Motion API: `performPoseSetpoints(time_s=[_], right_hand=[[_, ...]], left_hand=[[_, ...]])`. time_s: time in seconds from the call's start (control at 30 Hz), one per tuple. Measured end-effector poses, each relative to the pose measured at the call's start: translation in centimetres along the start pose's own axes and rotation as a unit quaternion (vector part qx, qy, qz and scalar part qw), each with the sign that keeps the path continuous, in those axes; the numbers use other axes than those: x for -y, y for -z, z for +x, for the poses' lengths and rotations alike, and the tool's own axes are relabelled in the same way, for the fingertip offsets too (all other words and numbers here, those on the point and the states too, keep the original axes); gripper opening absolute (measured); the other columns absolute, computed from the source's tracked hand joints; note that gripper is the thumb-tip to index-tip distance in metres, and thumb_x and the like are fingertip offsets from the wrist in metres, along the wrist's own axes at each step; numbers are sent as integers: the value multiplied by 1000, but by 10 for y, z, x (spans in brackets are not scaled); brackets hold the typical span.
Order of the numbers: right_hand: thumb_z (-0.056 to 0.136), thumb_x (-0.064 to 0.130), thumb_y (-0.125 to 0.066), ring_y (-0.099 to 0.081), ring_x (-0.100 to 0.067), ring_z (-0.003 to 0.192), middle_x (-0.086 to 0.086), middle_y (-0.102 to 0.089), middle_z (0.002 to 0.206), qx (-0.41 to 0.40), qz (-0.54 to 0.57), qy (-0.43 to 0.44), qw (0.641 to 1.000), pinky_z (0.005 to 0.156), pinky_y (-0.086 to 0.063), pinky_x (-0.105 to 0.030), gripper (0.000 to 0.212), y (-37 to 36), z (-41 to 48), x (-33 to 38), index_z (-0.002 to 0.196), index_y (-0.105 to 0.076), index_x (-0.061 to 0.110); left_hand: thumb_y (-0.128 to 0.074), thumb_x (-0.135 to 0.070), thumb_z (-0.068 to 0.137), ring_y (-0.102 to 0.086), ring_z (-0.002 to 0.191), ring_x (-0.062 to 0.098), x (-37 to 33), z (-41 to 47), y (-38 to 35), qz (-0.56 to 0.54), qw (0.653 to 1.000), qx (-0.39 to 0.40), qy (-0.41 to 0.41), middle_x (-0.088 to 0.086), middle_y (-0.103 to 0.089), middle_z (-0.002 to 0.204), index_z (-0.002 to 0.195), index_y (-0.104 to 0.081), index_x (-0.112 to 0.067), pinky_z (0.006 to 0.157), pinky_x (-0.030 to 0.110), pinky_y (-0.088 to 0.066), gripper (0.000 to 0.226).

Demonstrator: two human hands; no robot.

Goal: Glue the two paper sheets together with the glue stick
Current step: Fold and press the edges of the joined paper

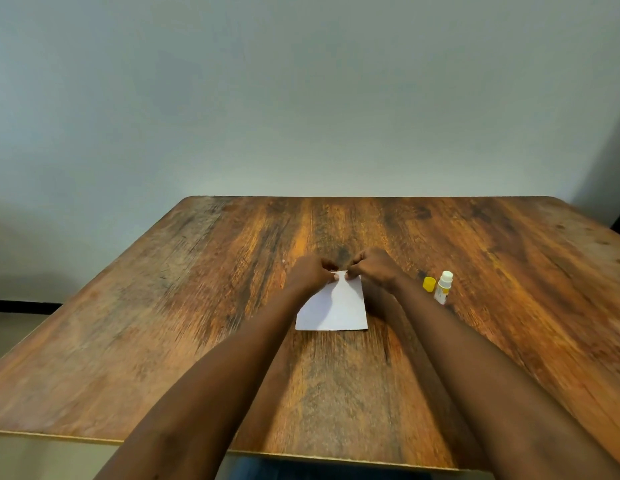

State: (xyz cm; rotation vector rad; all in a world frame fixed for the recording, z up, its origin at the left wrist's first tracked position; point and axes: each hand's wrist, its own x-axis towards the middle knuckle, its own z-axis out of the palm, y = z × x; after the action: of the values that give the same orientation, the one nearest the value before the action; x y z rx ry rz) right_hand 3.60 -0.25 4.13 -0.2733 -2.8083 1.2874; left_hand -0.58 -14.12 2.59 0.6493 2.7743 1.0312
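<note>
A: Wooden table [197, 306], dark streaky grain, set against a plain pale wall [301, 98]. What is on it?

B: White paper [336, 306], lying flat near the middle of the table. It reads as one rectangle; I cannot tell whether two sheets are stacked there. The near edge lies flush on the wood.

A: Hands?

B: Both arms reach forward from the near side. Left hand [310, 271] and right hand [376, 266] meet at the far edge of the paper, knuckles up, close together but apart. On each, thumb and fingertips are pinched onto that far edge, which looks slightly lifted. The remaining fingers are curled in.

A: Glue stick?

B: Glue stick [443, 288] stands upright to the right of the paper, near the right forearm and not touching it. White body, uncapped, white top exposed. Its yellow cap [429, 284] sits just beside it on the left, on the table.

A: Any label text?

B: Yellow marking on the tube, too small and blurred to read. No brand legible.
</note>
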Motion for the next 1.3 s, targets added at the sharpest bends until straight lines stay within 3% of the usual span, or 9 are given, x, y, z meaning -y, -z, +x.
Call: performPoseSetpoints(time_s=[0.17, 0.27, 0.4, 0.6, 0.7, 0.77, 0.9, 1.07, 1.3], right_hand=[[81, 10, -68, -59, -19, 75, -22, -68, 92, 6, 38, -6, 999, 61, -42, -25, 24, 0, -2, -2, 92, -70, -11], [83, 5, -66, -63, -12, 56, -16, -62, 75, -6, 109, -29, 994, 48, -46, -19, 24, -1, -7, -7, 87, -63, -19], [86, -2, -59, -66, -3, 50, -14, -62, 79, -7, 194, -45, 980, 41, -46, -13, 25, -2, -10, -6, 100, -57, -23], [84, 3, -62, -64, -30, 87, -25, -68, 103, -39, 105, -17, 994, 68, -48, -29, 18, 0, -2, 0, 91, -68, -12], [83, 5, -64, -63, -27, 91, -21, -68, 107, -35, 91, -15, 995, 69, -47, -27, 20, 0, 1, -1, 96, -69, -9], [83, 6, -65, -64, -30, 97, -21, -69, 106, -26, 88, -14, 996, 78, -50, -34, 21, -1, 1, -1, 98, -69, -8], [83, 7, -66, -64, -28, 93, -24, -69, 104, -10, 104, -8, 994, 83, -49, -38, 20, -2, -2, 0, 95, -69, -8], [83, 5, -66, -65, -36, 99, -26, -69, 104, 13, 126, -10, 992, 90, -50, -46, 20, -3, -7, -1, 95, -69, -10], [83, 5, -64, -64, -34, 97, -23, -69, 104, 19, 104, -30, 994, 86, -51, -43, 20, -3, -11, -7, 95, -70, -9]], left_hand=[[-58, -16, 90, -63, 97, 22, -1, 0, -3, -23, 998, -55, 1, 13, -70, 107, 104, -71, -3, 81, 27, -46, 23], [-58, -13, 88, -63, 97, 24, 1, 0, -1, -39, 997, -63, 17, 14, -71, 107, 103, -71, 1, 91, 33, -47, 24], [-57, -10, 88, -63, 94, 27, -1, 0, 0, -71, 994, -69, 38, 17, -69, 104, 102, -71, 4, 79, 35, -50, 24], [-52, -5, 86, -48, 72, 20, -3, 1, 0, -76, 994, -58, 57, 15, -56, 80, 74, -59, -7, 56, 24, -33, 13], [-51, -6, 87, -49, 77, 18, -3, 2, 2, -80, 996, -24, 40, 10, -57, 86, 84, -66, -3, 57, 18, -33, 15], [-56, -14, 90, -54, 87, 15, -3, 1, 3, -89, 995, -24, 25, 5, -63, 95, 101, -71, -1, 60, 17, -36, 22], [-59, -16, 90, -52, 84, 16, -2, 0, 1, -109, 993, -44, 17, 12, -65, 95, 100, -69, 2, 57, 16, -34, 23], [-50, -5, 89, -45, 78, 20, -5, -2, -2, -112, 992, -41, 29, 13, -53, 84, 81, -56, -4, 55, 21, -28, 10], [-48, -6, 90, -46, 82, 17, 4, 3, 6, -122, 986, -88, 69, 9, -54, 90, 91, -61, -4, 54, 20, -29, 14]])
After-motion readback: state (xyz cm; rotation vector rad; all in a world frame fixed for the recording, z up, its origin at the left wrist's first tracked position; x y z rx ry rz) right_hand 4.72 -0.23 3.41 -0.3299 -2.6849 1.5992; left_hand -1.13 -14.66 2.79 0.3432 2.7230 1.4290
